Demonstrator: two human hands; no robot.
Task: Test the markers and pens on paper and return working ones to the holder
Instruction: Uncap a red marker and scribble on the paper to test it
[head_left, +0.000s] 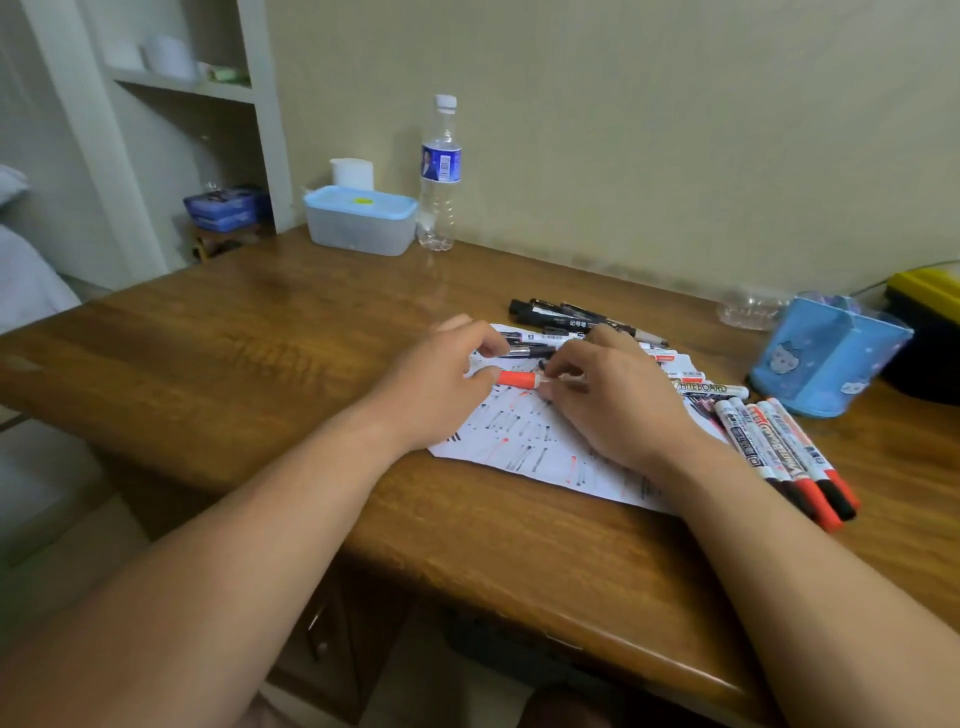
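Both hands pinch the white marker with red cap (516, 378) just over the scribbled white paper sheet (524, 457): left hand (441, 387) on the cap, right hand (613, 408) on the barrel. We judge the cap should travel straight along the axis with the barrel steady. The blue box-shaped holder (823, 364) stands well apart on the right.

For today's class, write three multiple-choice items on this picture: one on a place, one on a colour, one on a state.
1. Where is the blue holder? A on a chair; B on the table, right of the paper; C on the paper.
2. The marker held by the left hand and right hand has which cap colour? A green; B red; C yellow.
3. The water bottle is: A upright, capped; B lying down; C upright, uncapped.
Key: 1 B, it stands beside the loose markers; 2 B, red shows between the hands; 3 A, white cap on, standing.
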